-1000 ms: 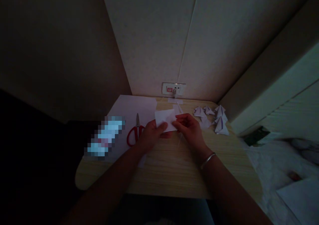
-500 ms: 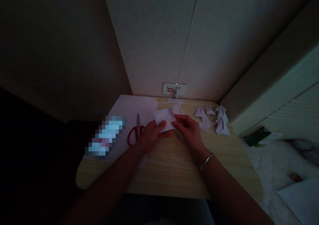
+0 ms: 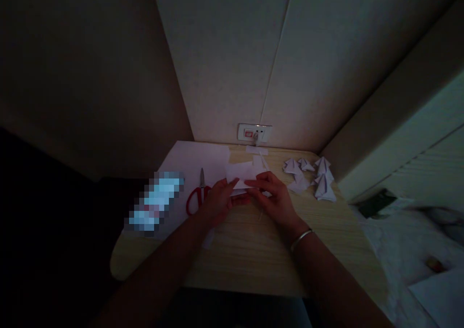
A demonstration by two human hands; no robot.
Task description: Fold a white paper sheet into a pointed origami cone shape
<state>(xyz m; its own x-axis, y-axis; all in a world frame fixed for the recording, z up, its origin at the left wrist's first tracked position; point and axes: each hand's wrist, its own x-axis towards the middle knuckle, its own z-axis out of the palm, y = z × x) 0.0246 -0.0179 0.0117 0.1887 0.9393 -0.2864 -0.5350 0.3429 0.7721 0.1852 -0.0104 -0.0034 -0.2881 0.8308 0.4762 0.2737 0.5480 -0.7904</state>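
Observation:
Both hands hold a small piece of white paper (image 3: 239, 171) just above the wooden table, its near edge turned up in a fold. My left hand (image 3: 220, 198) grips its left side, thumb on top and fingers beneath. On the other side, my right hand (image 3: 272, 192) pinches the folded edge; a bracelet circles that wrist. Red-handled scissors (image 3: 202, 185) lie just left of my left hand on a large white sheet (image 3: 197, 155). Several folded white paper shapes (image 3: 323, 185) stand at the table's right side.
A lit, blurred-out phone (image 3: 155, 202) lies on the left of the wooden table (image 3: 250, 265). Paper strips (image 3: 256, 150) are scattered near the back edge, below a wall socket (image 3: 254, 133). To the right, below table height, is a pale surface with a green packet (image 3: 377, 203).
The paper's near edge has been folded upward, and my right fingers have shifted left along it. The whole view has dipped slightly.

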